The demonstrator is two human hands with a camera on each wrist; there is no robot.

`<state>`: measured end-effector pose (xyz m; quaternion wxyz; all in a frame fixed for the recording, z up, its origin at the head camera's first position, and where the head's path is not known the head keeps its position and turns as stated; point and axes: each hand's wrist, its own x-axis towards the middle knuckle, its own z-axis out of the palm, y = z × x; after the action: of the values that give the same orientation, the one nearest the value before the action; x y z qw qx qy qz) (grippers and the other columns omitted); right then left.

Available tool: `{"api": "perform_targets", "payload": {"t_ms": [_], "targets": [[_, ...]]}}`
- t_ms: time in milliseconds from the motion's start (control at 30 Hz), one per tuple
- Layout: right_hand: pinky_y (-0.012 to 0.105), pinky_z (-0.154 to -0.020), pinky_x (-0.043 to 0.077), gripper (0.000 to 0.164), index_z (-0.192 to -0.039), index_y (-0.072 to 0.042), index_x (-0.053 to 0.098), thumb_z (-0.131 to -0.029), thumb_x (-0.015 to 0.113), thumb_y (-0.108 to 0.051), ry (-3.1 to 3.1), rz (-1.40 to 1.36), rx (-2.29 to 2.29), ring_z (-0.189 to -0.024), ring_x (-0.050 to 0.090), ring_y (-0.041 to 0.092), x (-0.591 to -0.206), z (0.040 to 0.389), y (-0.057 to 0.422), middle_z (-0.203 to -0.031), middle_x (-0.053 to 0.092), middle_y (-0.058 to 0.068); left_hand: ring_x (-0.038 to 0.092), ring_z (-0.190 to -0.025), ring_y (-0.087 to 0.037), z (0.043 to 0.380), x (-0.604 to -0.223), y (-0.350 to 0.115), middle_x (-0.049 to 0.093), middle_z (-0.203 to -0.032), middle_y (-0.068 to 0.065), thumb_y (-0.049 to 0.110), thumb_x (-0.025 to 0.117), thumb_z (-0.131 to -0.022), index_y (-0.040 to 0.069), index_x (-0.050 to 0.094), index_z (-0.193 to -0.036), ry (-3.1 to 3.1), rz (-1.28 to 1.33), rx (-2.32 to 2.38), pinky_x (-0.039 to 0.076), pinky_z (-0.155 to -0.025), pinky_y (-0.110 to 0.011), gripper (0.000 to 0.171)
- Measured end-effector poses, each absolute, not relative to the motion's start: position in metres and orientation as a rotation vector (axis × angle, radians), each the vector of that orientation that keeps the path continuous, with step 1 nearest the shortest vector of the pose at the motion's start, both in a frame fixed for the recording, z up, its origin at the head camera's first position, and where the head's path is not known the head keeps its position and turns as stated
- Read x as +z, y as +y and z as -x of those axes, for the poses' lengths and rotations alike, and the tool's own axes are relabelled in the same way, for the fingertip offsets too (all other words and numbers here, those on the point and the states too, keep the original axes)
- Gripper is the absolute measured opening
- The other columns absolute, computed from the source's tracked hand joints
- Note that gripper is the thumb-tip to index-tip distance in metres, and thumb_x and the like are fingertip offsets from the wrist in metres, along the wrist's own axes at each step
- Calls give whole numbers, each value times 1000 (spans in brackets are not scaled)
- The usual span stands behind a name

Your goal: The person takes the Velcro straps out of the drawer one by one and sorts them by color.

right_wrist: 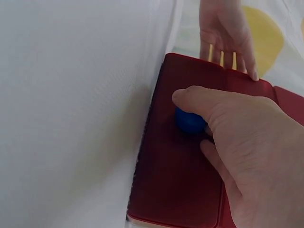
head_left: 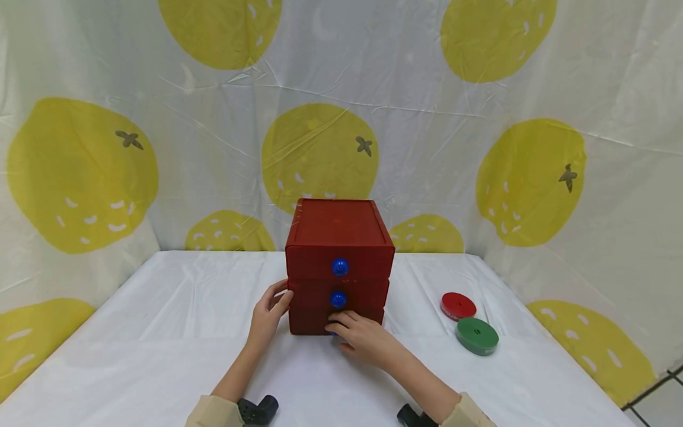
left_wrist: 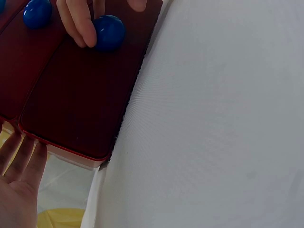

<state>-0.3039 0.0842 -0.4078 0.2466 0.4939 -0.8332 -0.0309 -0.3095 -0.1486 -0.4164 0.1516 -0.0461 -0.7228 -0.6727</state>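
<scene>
A dark red cabinet of three stacked drawers, each with a round blue knob, stands in the middle of the table. My left hand rests on the cabinet's left side, its fingers fairly straight along the wall and the thumb near the front edge, as the right wrist view also shows. At the lowest drawer, my right hand has its fingers curled about the blue knob. In the left wrist view the fingertips lie right at the knob and the thumb is off to one side. All three drawers look closed.
On the table to the right lie a red disc-like roll and a green one, close together. A white cloth covers the table. Behind the cabinet hangs a curtain with a yellow fruit print.
</scene>
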Motion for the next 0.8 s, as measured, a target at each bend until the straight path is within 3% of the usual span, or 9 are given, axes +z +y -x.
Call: {"api": "perform_targets", "payload": {"t_ms": [467, 800], "targets": [[17, -81, 50, 27, -104, -20, 60, -79, 69, -18, -2301, -1295, -108, -102, 53, 12, -408, 305, 77, -109, 57, -5, 55, -101, 2, 309, -415, -148, 54, -125, -1, 34, 57, -88, 21, 51, -124, -2081, 127, -1937, 50, -84, -19, 39], [16, -79, 51, 27, -106, -22, 59, -81, 68, -17, -2370, -1264, -179, -103, 52, 11, -404, 304, 74, -111, 57, -5, 55, -103, -1, 307, -414, -148, 53, -126, -5, 32, 57, -89, 15, 50, -126, -2082, 127, -1928, 49, -84, -18, 41]]}}
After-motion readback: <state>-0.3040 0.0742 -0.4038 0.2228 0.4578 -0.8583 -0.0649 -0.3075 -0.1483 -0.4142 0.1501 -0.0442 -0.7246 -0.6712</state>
